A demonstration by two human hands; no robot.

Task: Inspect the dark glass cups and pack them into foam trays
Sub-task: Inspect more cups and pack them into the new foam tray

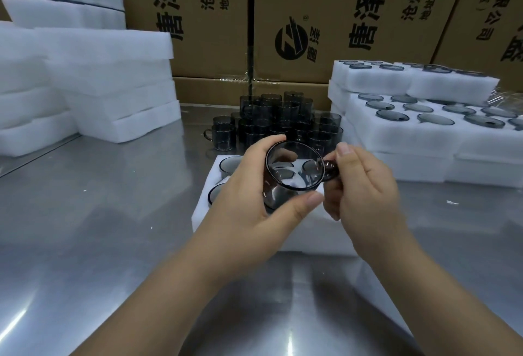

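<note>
Above the middle of the worktop (99, 214), both hands hold one dark cup (284, 183), tilted so that its mouth faces the camera. The left hand (249, 200) grips the cup body, with the thumb curled under it and the fingers over the top of the rim. The right hand (365, 185) pinches the cup handle between thumb and fingers. Directly below the cup lies a white foam tray (202, 211); some of its round holes already have cups in them, but the hands hide most of it. Behind the tray, toward the far edge, many loose cups (283, 117) stand close together, some stacked. At the right edge are stacked trays (410, 134) full of cups. At the left edge are piles of plain foam (99, 72). Printed cardboard boxes (311, 15) stand along the far edge.
</note>
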